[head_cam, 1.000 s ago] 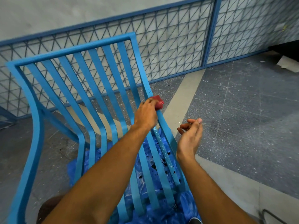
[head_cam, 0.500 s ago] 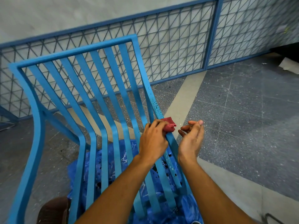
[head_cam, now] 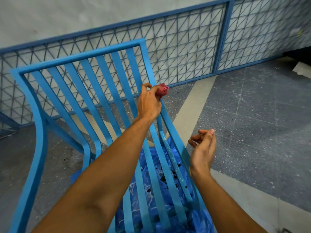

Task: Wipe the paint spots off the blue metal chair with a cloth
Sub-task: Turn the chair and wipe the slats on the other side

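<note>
Reaching forward, the left arm is nearly straight, forearm bare. The left hand (head_cam: pixel 149 103) has its back to the camera, fingers (head_cam: pixel 145 86) curled round a red cloth (head_cam: pixel 162 90) at the right edge of the blue metal chair (head_cam: pixel 80 57). The right hand (head_cam: pixel 202 148) hovers right of the chair, clear of it, palm facing left, fingers loosely bent, holding nothing.

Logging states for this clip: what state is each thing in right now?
Chair: upright, pale spots on one right-hand slat.
Cloth: bunched, gripped against the chair's right edge.
Left hand: fingers curled round the cloth.
Right hand: loosely curled, holding nothing.
Plastic sheet: crumpled under the chair, dark specks on it.
</note>
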Tool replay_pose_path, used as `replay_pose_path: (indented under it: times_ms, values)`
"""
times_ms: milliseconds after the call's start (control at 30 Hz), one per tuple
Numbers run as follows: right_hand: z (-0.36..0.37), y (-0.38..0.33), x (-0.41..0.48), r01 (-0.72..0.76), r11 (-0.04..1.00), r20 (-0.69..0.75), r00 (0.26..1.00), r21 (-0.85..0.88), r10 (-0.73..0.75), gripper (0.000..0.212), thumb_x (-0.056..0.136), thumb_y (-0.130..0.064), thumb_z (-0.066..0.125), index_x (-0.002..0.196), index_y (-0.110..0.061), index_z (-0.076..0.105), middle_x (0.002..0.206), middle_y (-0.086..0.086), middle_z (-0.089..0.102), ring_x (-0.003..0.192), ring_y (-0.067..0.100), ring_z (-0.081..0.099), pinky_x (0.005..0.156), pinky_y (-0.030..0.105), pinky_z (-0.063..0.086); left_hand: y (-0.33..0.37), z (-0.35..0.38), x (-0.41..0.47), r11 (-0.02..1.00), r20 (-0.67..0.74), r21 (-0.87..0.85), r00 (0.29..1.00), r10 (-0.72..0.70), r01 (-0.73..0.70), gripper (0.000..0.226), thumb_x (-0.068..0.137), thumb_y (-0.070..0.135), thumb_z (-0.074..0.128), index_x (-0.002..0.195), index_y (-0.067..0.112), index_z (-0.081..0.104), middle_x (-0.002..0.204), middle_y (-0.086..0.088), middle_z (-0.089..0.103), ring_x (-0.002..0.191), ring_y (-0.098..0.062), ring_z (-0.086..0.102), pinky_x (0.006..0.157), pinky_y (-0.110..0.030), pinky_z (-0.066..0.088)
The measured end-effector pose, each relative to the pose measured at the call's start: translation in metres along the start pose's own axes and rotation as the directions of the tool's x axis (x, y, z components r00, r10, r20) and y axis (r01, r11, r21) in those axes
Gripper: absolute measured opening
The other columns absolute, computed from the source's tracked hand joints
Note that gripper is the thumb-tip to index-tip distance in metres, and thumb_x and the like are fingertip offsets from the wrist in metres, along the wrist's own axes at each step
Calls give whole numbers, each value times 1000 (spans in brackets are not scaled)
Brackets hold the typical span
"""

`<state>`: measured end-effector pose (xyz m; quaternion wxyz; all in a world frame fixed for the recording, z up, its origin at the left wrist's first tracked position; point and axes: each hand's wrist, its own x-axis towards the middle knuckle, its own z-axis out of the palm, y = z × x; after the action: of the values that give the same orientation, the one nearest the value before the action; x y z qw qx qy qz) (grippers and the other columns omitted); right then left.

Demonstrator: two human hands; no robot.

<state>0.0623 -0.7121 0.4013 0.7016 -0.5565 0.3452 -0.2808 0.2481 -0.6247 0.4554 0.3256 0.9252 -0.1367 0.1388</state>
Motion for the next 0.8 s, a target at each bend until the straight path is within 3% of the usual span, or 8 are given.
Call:
replay_pose_path:
  times_ms: [233, 433, 633, 700, 800]
  values:
    - [3, 2, 1, 14, 1000, 9, 1000, -1, -14, 42, 103, -56, 24, 98, -29, 56, 90, 3, 62, 86, 15, 64, 95, 53, 53, -1, 17, -1, 961, 211, 261, 977, 38, -94, 44, 90, 10, 69, 132, 20, 61, 140, -1, 47, 130, -27, 42, 113, -41, 39]
    - [2, 2, -1, 14, 1000, -1, 1000, -10, -14, 44, 105, -53, 24, 100, -25, 57, 93, 6, 63, 88, 18, 65, 95, 52, 53, -10, 15, -59, 972, 302, 190, 950, 73, -135, 46, 88, 4, 65, 130, 22, 60, 140, 0, 49, 126, -28, 45, 106, -42, 44]
    - [2, -3, -3, 20, 999, -29, 999, -43, -21, 45, 103, -56, 24, 100, -25, 57, 91, 6, 65, 86, 20, 67, 92, 47, 53, -11, 7, -102, 986, 342, 104, 935, 90, -133, 39, 91, 14, 64, 127, 30, 63, 130, 4, 52, 115, -23, 54, 98, -39, 47]
    - [2, -4, -4, 18, 998, -41, 999, -56, -20, 46, 103, -57, 24, 99, -25, 58, 91, 7, 66, 86, 21, 68, 91, 46, 53, -15, -4, -101, 998, 447, 14, 893, 52, -65, 36, 90, 12, 65, 119, 32, 68, 120, 4, 59, 109, -19, 58, 94, -35, 49]
    - [0, -5, -4, 21, 996, -31, 999, -90, -24, 46, 102, -60, 22, 98, -29, 57, 90, 4, 66, 88, 21, 68, 89, 44, 52, -24, -14, -76, 956, 574, -194, 816, -70, 219, 35, 93, 3, 60, 113, 31, 70, 113, 6, 68, 104, -13, 63, 82, -26, 53]
